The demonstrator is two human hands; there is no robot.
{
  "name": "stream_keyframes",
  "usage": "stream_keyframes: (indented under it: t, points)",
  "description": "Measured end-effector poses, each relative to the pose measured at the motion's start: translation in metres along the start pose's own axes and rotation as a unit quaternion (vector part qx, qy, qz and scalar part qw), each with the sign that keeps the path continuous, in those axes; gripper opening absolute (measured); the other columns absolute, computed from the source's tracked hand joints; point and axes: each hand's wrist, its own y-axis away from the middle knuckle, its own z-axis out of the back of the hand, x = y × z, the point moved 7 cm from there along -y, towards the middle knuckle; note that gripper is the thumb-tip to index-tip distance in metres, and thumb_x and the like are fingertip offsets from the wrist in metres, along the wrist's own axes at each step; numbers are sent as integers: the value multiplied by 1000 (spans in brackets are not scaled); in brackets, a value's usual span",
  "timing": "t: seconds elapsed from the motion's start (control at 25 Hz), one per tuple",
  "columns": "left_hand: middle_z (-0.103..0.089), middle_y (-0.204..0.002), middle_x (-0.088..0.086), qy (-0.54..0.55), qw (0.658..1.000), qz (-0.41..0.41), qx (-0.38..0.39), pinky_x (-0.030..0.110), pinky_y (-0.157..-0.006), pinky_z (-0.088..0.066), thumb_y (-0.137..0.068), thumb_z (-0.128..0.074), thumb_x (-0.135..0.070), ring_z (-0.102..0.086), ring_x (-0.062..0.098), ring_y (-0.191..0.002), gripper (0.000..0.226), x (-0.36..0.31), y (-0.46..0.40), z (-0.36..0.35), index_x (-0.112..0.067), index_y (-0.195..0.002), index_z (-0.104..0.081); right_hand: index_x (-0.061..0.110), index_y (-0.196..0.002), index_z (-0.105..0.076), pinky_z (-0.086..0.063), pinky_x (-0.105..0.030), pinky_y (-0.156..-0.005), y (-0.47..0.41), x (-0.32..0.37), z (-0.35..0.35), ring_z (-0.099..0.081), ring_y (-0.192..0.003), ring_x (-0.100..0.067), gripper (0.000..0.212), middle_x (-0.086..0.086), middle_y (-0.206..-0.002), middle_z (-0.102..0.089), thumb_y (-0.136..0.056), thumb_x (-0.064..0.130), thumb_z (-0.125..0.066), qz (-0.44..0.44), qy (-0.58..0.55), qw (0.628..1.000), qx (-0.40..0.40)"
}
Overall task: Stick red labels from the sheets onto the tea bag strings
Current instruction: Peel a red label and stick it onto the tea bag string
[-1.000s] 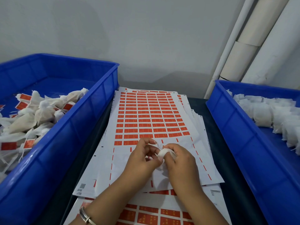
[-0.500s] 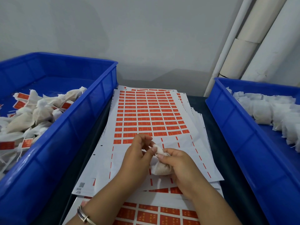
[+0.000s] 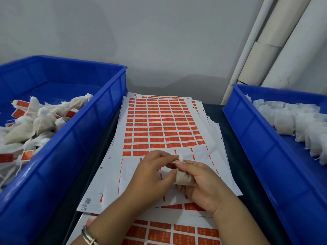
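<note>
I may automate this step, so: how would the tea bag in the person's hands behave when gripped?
The tea bag probably squashes rather than staying stiff: it bulges softly where the right hand grips it. It looks light, held by fingers alone. Its gathered top, pinched by the left hand, seems thin and likely tearable.

A small packing workshop: blue plastic bins (image 3: 74, 131) of tea bags (image 3: 290, 121) left and right, stacked label sheets (image 3: 159, 124) on a dark surface (image 3: 247, 174) between, bare wall (image 3: 159, 41) behind.
</note>
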Motion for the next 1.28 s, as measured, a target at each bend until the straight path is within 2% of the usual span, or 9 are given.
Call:
stream_keyframes:
  t: [0.2, 0.36, 0.52, 0.68, 0.84, 0.92, 1.08, 1.2, 1.28]
  points:
    - [-54, -84, -26, -56, 997, -1, -50, 7, -74, -39, -79, -69, -32, -51, -6, -78, 23, 3, -7, 10, -23, -101, -74, 8, -95, -75, -56, -30, -76, 0, 0, 4, -67, -94, -23, 20, -14, -100, -71, -91, 18, -57, 13, 43, 999, -28]
    - [-52, -80, -31, -49, 997, 4, -55, 6, -70, -38, -82, -67, -30, -53, -6, -78, 6, 2, -5, 13, -32, -88, -70, 10, -87, -77, -53, -26, -72, -1, 2, 6, -64, -93, -20, 20, -8, -93, -72, -90, 18, -59, 20, 52, 998, -41]
    - [-47, -83, -32, -74, 995, 36, -50, 4, -72, -35, -86, -62, -32, -50, -6, -82, 9, 9, -7, 16, -38, -85, -56, 14, -83, -74, -52, -27, -70, -1, 1, 8, -59, -82, -18, 14, -3, -74, -68, -88, 18, -62, 19, 81, 995, -57]
    - [-48, -88, -27, -105, 989, 57, -89, 3, -69, -30, -88, -59, -28, -48, -4, -77, 10, 16, -10, 27, -38, -90, -54, 14, -107, -65, -56, -34, -82, -2, -1, 6, -64, -89, -21, 19, -8, -92, -69, -87, 13, -62, 6, 82, 996, -47]
    - [-51, -93, -20, -133, 969, 91, -186, 19, -79, -42, -85, -63, -26, -50, 4, -85, 14, 30, -11, 58, -27, -98, -67, 19, -105, -65, -56, -27, -72, 2, -1, -7, -70, -77, -14, 25, 0, -86, -73, -87, 2, -60, -1, 116, 993, 15]
    - [-50, -93, -18, -139, 965, 100, -200, 25, -81, -45, -84, -64, -26, -51, 6, -87, 17, 32, -11, 63, -23, -99, -70, 23, -104, -68, -56, -29, -78, 6, -3, -14, -69, -80, -14, 30, -2, -96, -71, -87, 0, -60, 1, 165, 985, 49]
    - [-48, -87, -27, -116, 979, 58, -159, 12, -72, -37, -83, -63, -28, -48, -3, -78, 12, 21, -12, 55, -28, -93, -68, 34, -100, -72, -54, -29, -79, 14, 2, -18, -66, -78, -11, 26, 7, -97, -68, -80, 19, -67, 25, 209, 970, 120]
    - [-43, -82, -36, -95, 988, -6, -119, 10, -70, -38, -81, -58, -35, -49, -7, -80, 10, 3, -9, 48, -32, -87, -65, 22, -96, -74, -52, -26, -79, 19, 9, -20, -67, -84, -15, 31, -1, -91, -71, -82, 45, -58, 54, 187, 969, 155]
    - [-44, -83, -35, -80, 990, -33, -113, 12, -71, -42, -77, -52, -41, -50, -4, -81, 25, -4, -7, 46, -25, -88, -69, 16, -87, -77, -50, -24, -82, 19, 13, -20, -66, -88, -16, 31, -5, -89, -72, -82, 41, -58, 94, 185, 967, 147]
